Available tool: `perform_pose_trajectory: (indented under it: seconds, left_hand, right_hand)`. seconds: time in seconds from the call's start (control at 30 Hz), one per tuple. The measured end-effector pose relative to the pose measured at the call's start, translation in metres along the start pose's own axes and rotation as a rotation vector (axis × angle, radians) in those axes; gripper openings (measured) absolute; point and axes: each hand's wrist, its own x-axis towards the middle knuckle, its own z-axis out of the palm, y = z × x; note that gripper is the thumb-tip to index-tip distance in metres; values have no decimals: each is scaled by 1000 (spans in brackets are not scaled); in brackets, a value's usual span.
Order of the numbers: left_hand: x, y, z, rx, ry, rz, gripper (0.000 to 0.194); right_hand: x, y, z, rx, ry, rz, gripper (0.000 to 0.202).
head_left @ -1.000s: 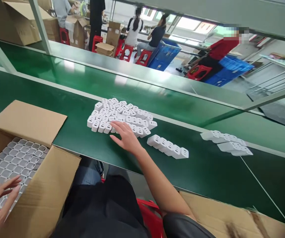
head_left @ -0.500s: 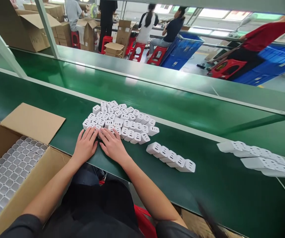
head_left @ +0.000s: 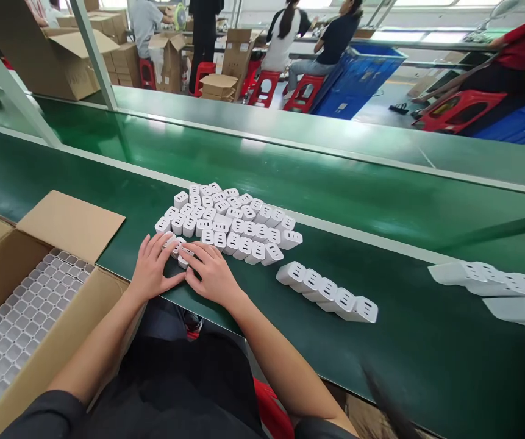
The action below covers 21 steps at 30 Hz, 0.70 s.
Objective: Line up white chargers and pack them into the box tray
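Note:
Many white slotted blocks stand packed together on the green table. My left hand and my right hand meet at the near left corner of this cluster. A few white blocks lie between them, partly covered by the fingers. Both hands are curved round these blocks from either side, with the thumbs close together on the near side. To the right, a short row of white blocks stands apart from the cluster.
At the left, an open cardboard box holds rows of white blocks. More white blocks stand at the far right. Metal posts rise at the upper left. Beyond the table, people sit on red stools near a blue crate.
My hands have drawn slightly toward me, with a few blocks between them now apart from the cluster. The view has shifted, so the far-right blocks sit nearer the frame's edge.

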Motion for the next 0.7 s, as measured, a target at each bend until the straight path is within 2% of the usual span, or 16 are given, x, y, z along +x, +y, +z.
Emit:
perform_pose_trajectory:
  seconds: [0.07, 0.17, 0.23, 0.33, 0.53, 0.7]
  left_hand:
    - [7, -11, 1, -19, -9, 4, 77]
    - [12, -22, 6, -28, -80, -27, 92]
    - [10, -24, 9, -27, -111, -40, 87]
    - [2, -23, 10, -48, -88, -27, 75]
    - [-7, -18, 0, -116, -76, 28, 67]
    - [-6, -17, -11, -87, -128, 72, 75]
  right_hand:
    - [1, 1, 0, -5, 23, 10, 32]
    - [1, 3, 3, -14, -12, 14, 32]
    - [2, 4, 4, -16, -45, 16, 32]
    - [2, 6, 4, -20, -81, 5, 32]
    - [0, 9, 0, 37, -141, -39, 39]
    - [2, 6, -3, 71, -181, -96, 36]
